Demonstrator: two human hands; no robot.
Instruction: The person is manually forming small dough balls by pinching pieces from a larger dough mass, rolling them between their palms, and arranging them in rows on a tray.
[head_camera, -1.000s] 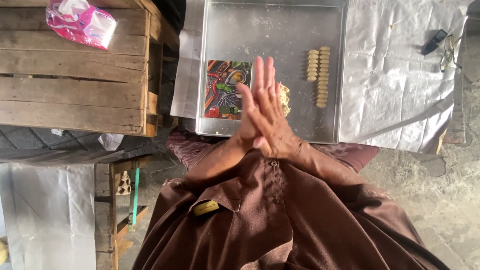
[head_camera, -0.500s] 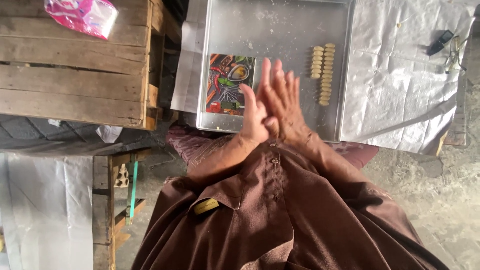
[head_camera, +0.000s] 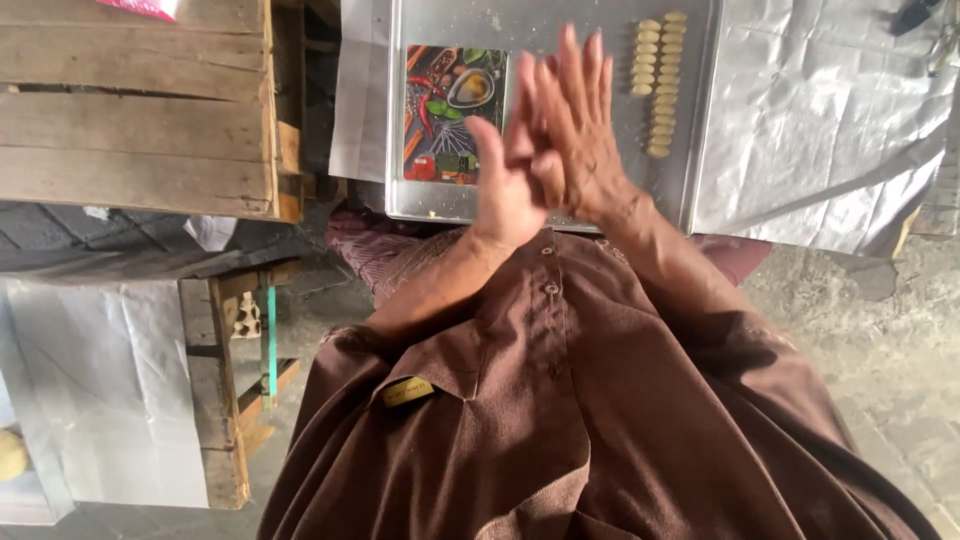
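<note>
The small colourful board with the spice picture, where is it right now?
In the head view, the colourful board lies at the left end of the metal tray, just left of the pressed-together left hand and right hand.

place: I read this as a small home or backyard food-making spot, rough and informal, not a fitted kitchen
floor: bare cracked concrete floor (head_camera: 900, 400), dusty, lit by daylight
work surface: metal baking tray (head_camera: 560, 15) set on a crinkled white plastic sheet (head_camera: 820, 120)
food sign: two rows of small shaped dough pieces (head_camera: 660, 80) lined up on the tray, flour specks around them
board: printed cutting board (head_camera: 450, 110) with spice pictures lying in the tray
furniture: weathered wooden crate (head_camera: 130, 110) beside it, makeshift wooden stand (head_camera: 225, 400) below
worker: I see a seated person in a brown garment (head_camera: 560, 400)
</note>
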